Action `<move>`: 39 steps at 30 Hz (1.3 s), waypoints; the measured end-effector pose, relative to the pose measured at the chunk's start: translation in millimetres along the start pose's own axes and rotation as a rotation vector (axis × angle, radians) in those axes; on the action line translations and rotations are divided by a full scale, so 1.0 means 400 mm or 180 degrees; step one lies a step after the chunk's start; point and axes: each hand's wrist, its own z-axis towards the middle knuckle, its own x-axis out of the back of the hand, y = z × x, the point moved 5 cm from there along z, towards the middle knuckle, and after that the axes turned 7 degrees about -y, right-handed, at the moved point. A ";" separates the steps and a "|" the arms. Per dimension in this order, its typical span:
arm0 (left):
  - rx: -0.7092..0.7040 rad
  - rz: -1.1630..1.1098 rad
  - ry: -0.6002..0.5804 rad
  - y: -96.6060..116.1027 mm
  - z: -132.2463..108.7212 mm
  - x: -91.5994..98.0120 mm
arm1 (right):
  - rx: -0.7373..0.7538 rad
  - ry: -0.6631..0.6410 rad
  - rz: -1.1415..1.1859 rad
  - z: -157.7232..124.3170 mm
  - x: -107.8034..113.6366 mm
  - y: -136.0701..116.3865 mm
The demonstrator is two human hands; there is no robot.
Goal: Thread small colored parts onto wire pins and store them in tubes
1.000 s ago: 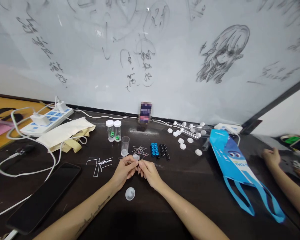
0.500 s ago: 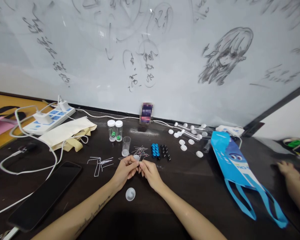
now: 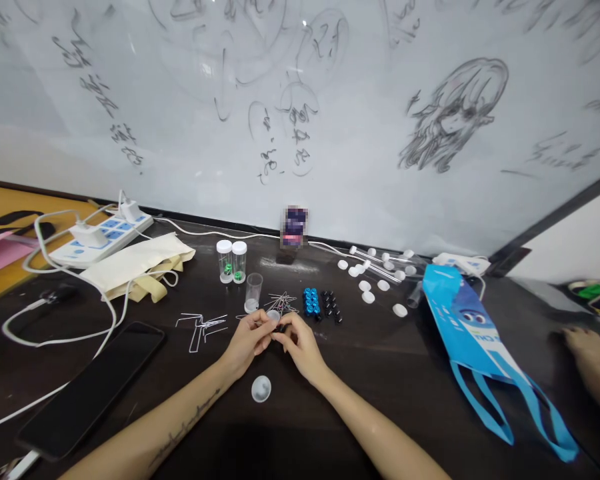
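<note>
Fingertips of my left hand (image 3: 249, 341) and my right hand (image 3: 300, 341) meet in front of the pile of thin pins (image 3: 283, 302). Both hands are closed in a pinch. A small dark piece shows between my right fingers, but its kind is hard to make out. What my left fingers hold is hidden. A white round cap (image 3: 273, 315) lies just behind the fingertips, partly covered. Beyond my left hand stands an open clear tube (image 3: 253, 292). Small blue pieces (image 3: 311, 302) and black pieces (image 3: 331, 307) sit in rows to the right. A translucent round cup (image 3: 261, 389) rests between my forearms.
Two white-capped tubes (image 3: 239, 261) with green pieces stand behind. Bent wires (image 3: 200, 327) and a black phone (image 3: 93, 390) lie left, near cables and a power strip (image 3: 113, 233). Right are white caps (image 3: 369, 297), a blue bag (image 3: 455, 320) and another person's hand (image 3: 587, 343).
My right fingers have shifted and spread a little, and a small dark piece now shows between them. My left hand stays nearly in place. The other person's hand has moved slightly.
</note>
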 end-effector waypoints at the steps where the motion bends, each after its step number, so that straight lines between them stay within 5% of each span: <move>1: 0.0002 -0.0003 0.0004 -0.001 0.000 0.001 | -0.0004 0.0008 0.0009 0.000 0.000 0.001; 39: 0.0016 0.0065 0.0002 0.005 -0.002 -0.006 | -0.0105 -0.0130 0.0071 -0.002 -0.003 -0.002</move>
